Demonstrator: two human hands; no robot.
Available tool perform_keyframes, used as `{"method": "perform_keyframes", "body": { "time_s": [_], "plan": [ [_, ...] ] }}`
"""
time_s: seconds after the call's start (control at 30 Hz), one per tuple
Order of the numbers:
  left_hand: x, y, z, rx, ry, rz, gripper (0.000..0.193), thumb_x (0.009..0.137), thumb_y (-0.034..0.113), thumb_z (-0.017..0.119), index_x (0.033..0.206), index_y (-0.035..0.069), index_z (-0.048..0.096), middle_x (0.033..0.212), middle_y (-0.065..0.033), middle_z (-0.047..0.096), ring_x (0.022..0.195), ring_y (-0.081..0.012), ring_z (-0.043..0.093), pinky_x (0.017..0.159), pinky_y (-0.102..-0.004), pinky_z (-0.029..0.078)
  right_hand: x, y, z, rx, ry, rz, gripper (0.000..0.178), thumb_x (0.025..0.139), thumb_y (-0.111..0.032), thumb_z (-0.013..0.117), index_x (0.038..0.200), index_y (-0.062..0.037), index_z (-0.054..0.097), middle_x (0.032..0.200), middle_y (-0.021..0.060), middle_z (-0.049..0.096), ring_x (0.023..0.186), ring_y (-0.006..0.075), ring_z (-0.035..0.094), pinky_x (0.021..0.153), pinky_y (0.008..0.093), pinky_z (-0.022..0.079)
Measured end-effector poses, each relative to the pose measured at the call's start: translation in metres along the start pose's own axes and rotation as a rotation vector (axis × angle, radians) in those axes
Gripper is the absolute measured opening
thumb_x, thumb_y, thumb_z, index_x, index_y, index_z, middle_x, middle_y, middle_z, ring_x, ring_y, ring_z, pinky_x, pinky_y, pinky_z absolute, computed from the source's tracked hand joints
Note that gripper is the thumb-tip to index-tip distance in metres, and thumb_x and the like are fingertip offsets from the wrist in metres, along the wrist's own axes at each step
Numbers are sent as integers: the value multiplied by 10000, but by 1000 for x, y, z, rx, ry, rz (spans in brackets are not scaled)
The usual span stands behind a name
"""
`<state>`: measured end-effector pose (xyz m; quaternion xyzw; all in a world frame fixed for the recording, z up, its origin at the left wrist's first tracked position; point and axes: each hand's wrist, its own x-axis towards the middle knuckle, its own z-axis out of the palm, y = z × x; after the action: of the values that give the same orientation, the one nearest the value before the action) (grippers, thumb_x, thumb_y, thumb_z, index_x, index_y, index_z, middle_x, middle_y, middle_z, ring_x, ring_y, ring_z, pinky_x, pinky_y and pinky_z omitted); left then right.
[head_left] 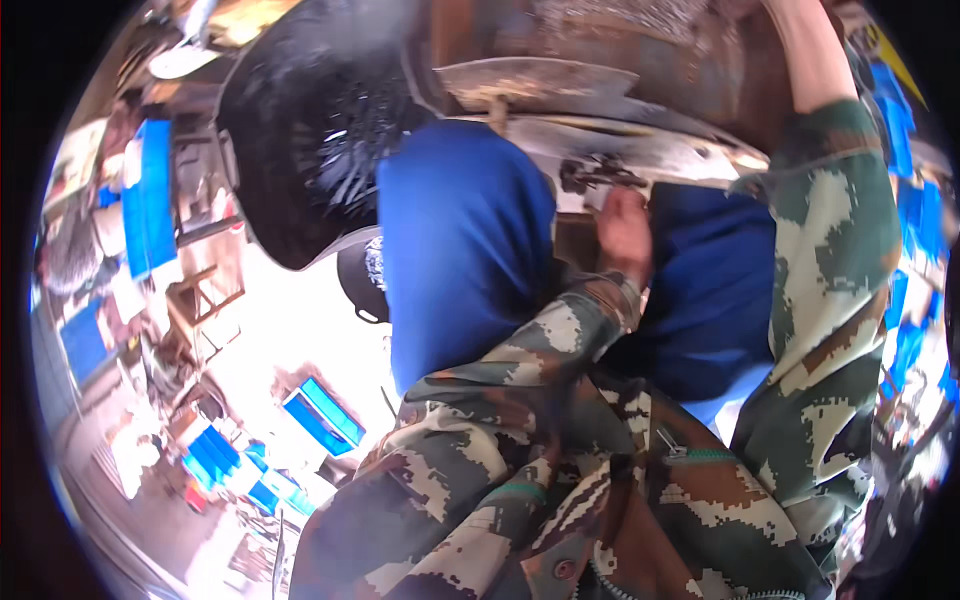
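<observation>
My left hand (625, 235) reaches up between my blue-trousered knees. Its fingers are drawn together at a small cluster of dark pieces (598, 174) lying on a pale worn ledge (690, 150); what they pinch is too small and blurred to name. My right arm (815, 60), sleeve pushed back, stretches to the upper right over a brown worn work surface (690, 60). The right hand is mostly cut off by the top edge, so its fingers are hidden. A curved metal plate (540, 82) lies across the near side of that surface.
Left of my knees stands a large black tub (270, 110) with shiny thin dark pieces in it. A smaller black container (358, 270) with silvery bits sits below it. Blue bins (325, 415), a wooden stool (205, 300) and a seated person (75, 250) are farther left.
</observation>
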<state>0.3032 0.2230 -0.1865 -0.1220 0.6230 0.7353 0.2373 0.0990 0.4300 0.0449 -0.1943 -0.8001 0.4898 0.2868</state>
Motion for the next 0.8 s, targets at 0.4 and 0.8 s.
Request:
{"method": "perform_keyframes", "body": {
  "time_s": [0.4,0.8],
  "plan": [
    [20,312,-114,-97,-376,631,168,942,141,507,963,-3,591,976,-164,658,706,-184,582,653,-308,482,-16,-10,9,118,20,1,265,950,-261,662,1086,-60,556,858,53,665,493,79,460,418,264,484],
    [253,224,-324,868,163,466,252,849,237,658,1016,69,744,842,-81,731,773,-212,685,759,-319,538,17,28,4,118,-103,92,323,992,-219,590,1270,-55,607,1014,44,720,533,6,375,580,210,476]
  ]
}}
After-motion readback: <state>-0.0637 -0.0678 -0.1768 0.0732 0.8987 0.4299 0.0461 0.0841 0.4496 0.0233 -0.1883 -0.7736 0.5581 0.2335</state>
